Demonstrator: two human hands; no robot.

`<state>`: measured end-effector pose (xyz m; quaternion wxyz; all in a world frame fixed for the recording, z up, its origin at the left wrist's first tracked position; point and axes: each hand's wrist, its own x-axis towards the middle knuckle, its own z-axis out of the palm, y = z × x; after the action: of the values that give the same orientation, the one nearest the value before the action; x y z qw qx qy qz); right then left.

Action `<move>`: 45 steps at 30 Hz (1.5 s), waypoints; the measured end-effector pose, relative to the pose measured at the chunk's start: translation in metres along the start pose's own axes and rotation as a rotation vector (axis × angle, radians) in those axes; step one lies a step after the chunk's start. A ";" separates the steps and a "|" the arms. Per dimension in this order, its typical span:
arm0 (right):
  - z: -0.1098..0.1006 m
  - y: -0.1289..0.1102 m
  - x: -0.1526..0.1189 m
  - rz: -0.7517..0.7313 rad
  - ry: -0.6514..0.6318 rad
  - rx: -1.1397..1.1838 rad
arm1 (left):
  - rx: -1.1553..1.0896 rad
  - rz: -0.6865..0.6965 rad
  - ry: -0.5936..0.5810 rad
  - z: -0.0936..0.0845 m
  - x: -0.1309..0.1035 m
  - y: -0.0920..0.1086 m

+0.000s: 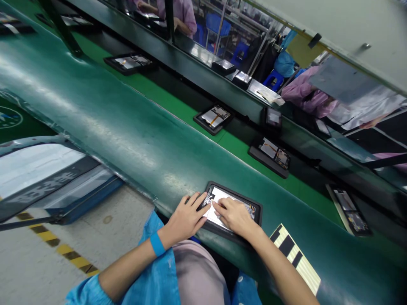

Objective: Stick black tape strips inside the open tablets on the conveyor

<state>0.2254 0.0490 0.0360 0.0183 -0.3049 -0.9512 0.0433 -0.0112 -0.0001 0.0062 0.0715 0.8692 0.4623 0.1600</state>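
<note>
An opened tablet-like device (237, 199) lies in a black tray (259, 214) on the green worktop in front of me. Its inside shows a white panel and, toward the right end, a circuit board. My left hand (187, 215) rests over the tray's left end, fingers spread, fingertips on the device's edge. My right hand (233, 214) is above the white panel with its fingers bent and drawn together at the panel's left part; whatever they may pinch is too small to make out. A pale yellow sheet with black strips (295, 256) lies to the right, beside my right forearm.
Beyond the worktop (127, 127), a green conveyor (235, 142) carries several opened devices in black trays, one (213, 118) straight ahead. A dark metal post (60, 29) stands at the left. People in pink sleeves sit across the line. A blue-edged bin (85, 199) is at lower left.
</note>
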 end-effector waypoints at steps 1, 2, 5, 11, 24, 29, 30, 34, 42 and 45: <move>-0.003 -0.001 0.001 -0.002 -0.020 -0.007 | 0.002 0.000 -0.006 0.000 0.000 0.000; -0.006 -0.002 0.003 -0.007 -0.042 -0.007 | 0.002 -0.003 -0.012 0.000 0.000 0.001; -0.015 -0.002 0.004 -0.021 -0.101 0.035 | 0.001 -0.029 -0.031 -0.001 0.002 0.004; -0.015 0.004 -0.004 -0.006 -0.083 0.094 | 0.045 -0.036 -0.068 -0.004 0.005 0.008; -0.026 0.002 0.006 -0.087 -0.170 0.046 | 0.001 0.005 -0.083 -0.008 0.012 0.000; -0.033 0.006 0.004 -0.069 -0.214 0.109 | 0.041 0.058 -0.098 -0.017 0.019 -0.004; -0.034 0.007 0.003 -0.053 -0.202 0.143 | 0.060 0.070 -0.105 -0.019 0.019 -0.005; -0.030 0.009 0.002 0.089 -0.085 0.300 | 0.122 0.100 -0.120 -0.022 0.019 -0.003; -0.006 0.005 0.031 0.207 0.050 0.329 | 0.120 0.052 -0.118 -0.015 0.015 0.002; -0.003 0.005 0.036 0.185 0.017 0.285 | 0.156 0.069 -0.109 -0.015 0.015 0.001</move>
<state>0.1995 0.0742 0.0385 0.0652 -0.3858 -0.9031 0.1769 -0.0076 0.0111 0.0239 0.0233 0.8949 0.4387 0.0785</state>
